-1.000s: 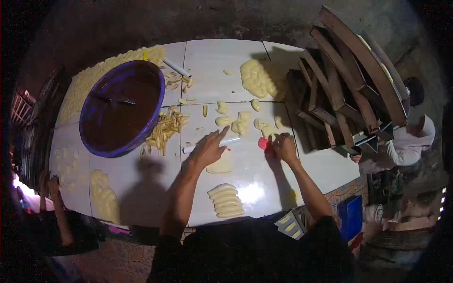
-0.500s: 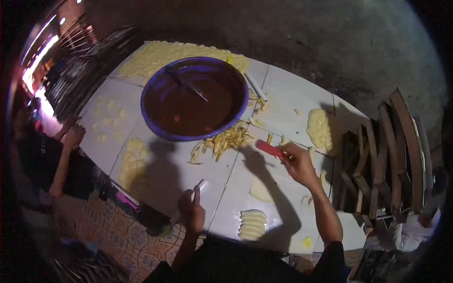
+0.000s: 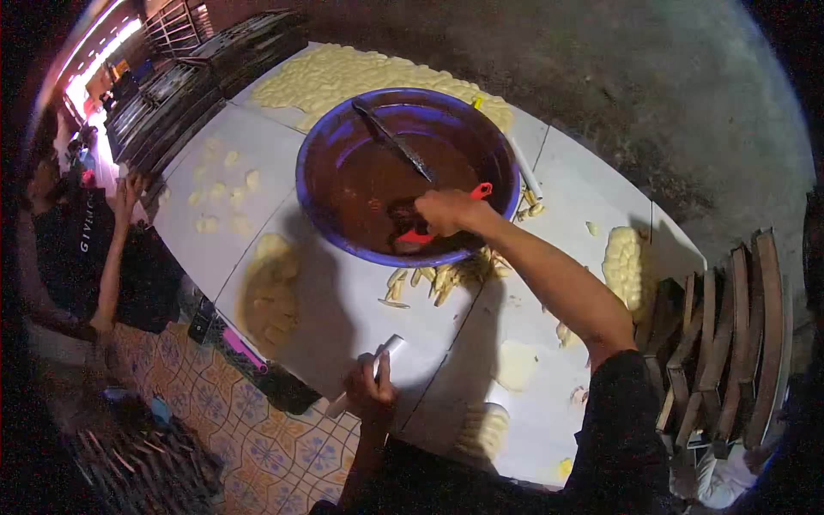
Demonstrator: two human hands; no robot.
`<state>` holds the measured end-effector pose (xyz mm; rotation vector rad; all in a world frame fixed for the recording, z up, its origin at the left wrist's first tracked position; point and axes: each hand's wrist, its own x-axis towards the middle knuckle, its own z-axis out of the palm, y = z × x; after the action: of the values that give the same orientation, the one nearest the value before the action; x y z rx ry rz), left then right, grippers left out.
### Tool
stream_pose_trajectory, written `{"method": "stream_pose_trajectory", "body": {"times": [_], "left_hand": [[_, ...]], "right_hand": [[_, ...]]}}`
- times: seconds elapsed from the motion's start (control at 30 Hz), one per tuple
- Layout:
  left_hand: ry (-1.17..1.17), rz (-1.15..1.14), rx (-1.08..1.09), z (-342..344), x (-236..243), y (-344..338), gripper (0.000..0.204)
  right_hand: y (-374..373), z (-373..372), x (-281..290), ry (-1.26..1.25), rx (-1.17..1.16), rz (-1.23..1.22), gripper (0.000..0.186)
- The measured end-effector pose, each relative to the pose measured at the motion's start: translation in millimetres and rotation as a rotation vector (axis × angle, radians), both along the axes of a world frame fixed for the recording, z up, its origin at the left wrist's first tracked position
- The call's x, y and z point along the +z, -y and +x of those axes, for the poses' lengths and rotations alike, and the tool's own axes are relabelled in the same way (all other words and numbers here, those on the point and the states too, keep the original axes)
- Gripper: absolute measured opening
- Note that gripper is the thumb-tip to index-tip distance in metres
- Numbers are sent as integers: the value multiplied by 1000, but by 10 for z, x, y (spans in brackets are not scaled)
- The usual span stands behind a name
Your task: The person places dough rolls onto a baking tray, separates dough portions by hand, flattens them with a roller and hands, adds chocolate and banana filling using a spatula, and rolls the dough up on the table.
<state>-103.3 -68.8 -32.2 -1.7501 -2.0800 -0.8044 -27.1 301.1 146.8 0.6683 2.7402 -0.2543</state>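
My right hand [image 3: 446, 213] is closed around a red spatula-like tool [image 3: 418, 236] inside a blue-purple basin [image 3: 302, 184]. The tool's lower end meets a brown paste [image 3: 356, 206], and my fingers partly hide it. Near the table's front edge, my left hand [image 3: 372, 393] grips a white rolling pin [image 3: 391, 345]. Across the basin leans a dark, long-handled utensil [image 3: 395, 142]. Pale strips [image 3: 442, 283], possibly banana, lie against the basin's near side. A flattened dough piece [image 3: 517, 365] rests between my arms, with several shaped dough rolls [image 3: 485, 427] closer to me in shadow.
Dough pieces cover the table's far end [image 3: 360, 70]; more lie scattered at left [image 3: 219, 189]. Dough piles stand at left [image 3: 268, 296] and right [image 3: 624, 270]. A white tube [image 3: 525, 169] lies beside the basin. Stacked trays [image 3: 730, 343] border the right; another person [image 3: 112, 249] is at left.
My right hand has moved from above the table into the basin with the red tool. My left hand still holds the rolling pin. The view has shifted, so the table appears slightly farther right.
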Motion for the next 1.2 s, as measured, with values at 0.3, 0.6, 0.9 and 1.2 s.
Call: {"method": "stream_pose_trajectory", "body": {"times": [0.3,0.6,0.9,1.2], "left_hand": [[98,-54,24,70,-447,28,57],[193,-377,13,-130,-736,-33,66],[-163,-284,85,27,-83,38,69],[-275,-149,96,-696,-928,144,59]], "right_hand": [[40,1038,812,-179,52,-402,19],[2958,2926,-374,-429,-628,-101,53],[3527,2821,-1311,-511,-791,225,37],[3545,3316,-420,-420,-869,-260,24]]}}
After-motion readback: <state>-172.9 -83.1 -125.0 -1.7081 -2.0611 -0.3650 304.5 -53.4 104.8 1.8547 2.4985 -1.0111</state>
